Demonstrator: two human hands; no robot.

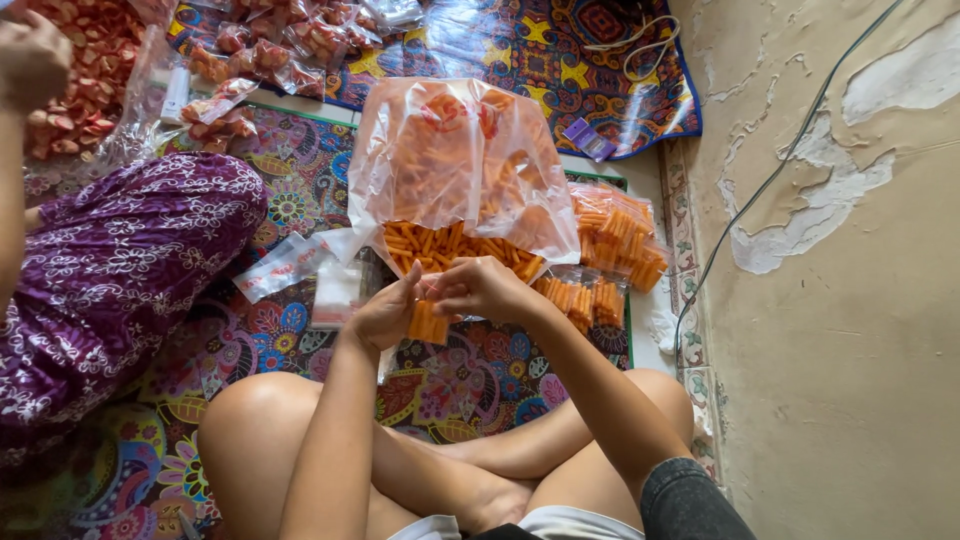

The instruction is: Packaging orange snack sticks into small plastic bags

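I sit cross-legged on a patterned mat. Both hands hold a small clear bag of orange stick snacks (428,322) in front of my knees. My left hand (385,315) grips its left side, and my right hand (480,288) pinches its top. Just beyond them lies a large clear plastic bag (455,165) with its mouth towards me, full of the same orange sticks (450,245).
Filled small bags of orange sticks (612,235) are piled to the right. Empty small clear bags (300,265) lie to the left. A person in purple patterned cloth (110,270) sits at left beside red snacks (85,70). A peeling wall (830,270) runs along the right.
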